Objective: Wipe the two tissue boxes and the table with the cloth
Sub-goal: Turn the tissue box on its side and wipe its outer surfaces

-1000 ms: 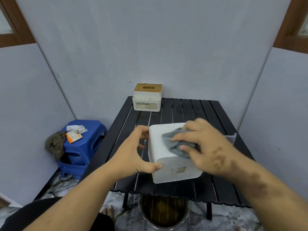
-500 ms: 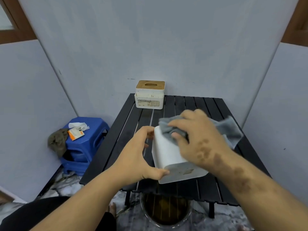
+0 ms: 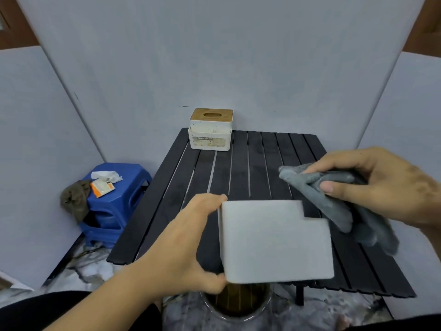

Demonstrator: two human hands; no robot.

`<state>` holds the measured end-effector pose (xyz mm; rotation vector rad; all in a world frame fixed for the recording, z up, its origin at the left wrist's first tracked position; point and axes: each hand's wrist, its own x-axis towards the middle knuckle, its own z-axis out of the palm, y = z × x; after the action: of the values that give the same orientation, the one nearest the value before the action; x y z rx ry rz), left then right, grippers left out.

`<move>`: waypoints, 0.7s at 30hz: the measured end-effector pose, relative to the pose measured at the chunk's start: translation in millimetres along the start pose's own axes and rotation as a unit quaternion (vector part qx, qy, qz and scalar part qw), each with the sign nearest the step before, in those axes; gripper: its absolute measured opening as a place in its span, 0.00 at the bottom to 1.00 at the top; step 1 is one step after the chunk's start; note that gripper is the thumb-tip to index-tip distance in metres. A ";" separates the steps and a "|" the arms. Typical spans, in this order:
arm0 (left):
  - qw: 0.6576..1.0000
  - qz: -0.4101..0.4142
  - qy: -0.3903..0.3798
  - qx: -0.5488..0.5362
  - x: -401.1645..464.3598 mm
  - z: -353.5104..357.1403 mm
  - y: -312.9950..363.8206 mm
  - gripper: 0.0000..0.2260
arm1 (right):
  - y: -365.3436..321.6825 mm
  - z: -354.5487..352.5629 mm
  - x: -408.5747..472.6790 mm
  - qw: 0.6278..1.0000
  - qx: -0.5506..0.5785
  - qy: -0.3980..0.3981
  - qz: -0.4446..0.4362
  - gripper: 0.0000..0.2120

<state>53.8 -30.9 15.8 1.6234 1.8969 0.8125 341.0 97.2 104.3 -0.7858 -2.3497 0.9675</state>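
Lifting off the near tissue box [image 3: 274, 240], the right hand [image 3: 386, 185] now hangs to the right of it w/ the grey cloth [image 3: 334, 199] bunched in its grip, fingers and thumb curled round the fabric, a loose tail drooping toward the desk [image 3: 238, 168]. A sec ago that cloth was rubbing across the box's top; now cloth and box are apart. The left hand [image 3: 191, 240] grips the box's left edge, thumb at the near corner and fingers round the far one, and the box has been turned so a broad plain white face w/ a stepped notch at its right far corner looks up at the camera. It seems held tilted above the desk's near edge, though contact w/ the slats is hidden. Reads as one face done and the box being rotated for the next; probably the cloth comes back down on this fresh side. The second tissue box [image 3: 211, 130], wooden lid, speckled w/ marks, sits well behind the near box at the desk's far left edge, untouched, so it and the desk slats are prob. still to do. Left of the desk, a blue stool [image 3: 114, 211] w/ oddments.
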 end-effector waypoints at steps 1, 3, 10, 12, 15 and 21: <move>1.000 0.015 -0.005 0.026 2.7 5.9 1.9 0.13 | -3.7 1.1 -2.8 0.999 0.011 -0.026 -0.033 0.13; 0.972 0.136 0.025 0.192 -12.5 20.6 -24.8 0.12 | -8.6 6.9 -7.4 0.993 0.016 -0.078 -0.084 0.09; 0.883 0.423 0.129 0.160 -52.2 29.2 -35.0 0.31 | 0.3 18.4 -11.2 0.975 0.041 -0.203 -0.079 0.11; 0.878 0.434 0.125 0.158 -52.3 27.3 -32.1 0.32 | 3.8 20.4 -5.0 0.971 0.040 -0.228 -0.055 0.10; 0.875 0.437 0.111 0.176 -50.4 26.5 -41.5 0.35 | 14.3 28.3 10.7 0.976 -0.010 -0.217 -0.003 0.09; 0.887 0.432 0.087 0.139 -46.0 26.6 -41.4 0.37 | 9.2 57.4 28.4 0.981 -0.088 -0.170 0.017 0.10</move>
<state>51.7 -77.7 -32.6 2.7252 1.3752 1.0701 288.3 94.4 66.8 -0.7805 -2.7540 0.9831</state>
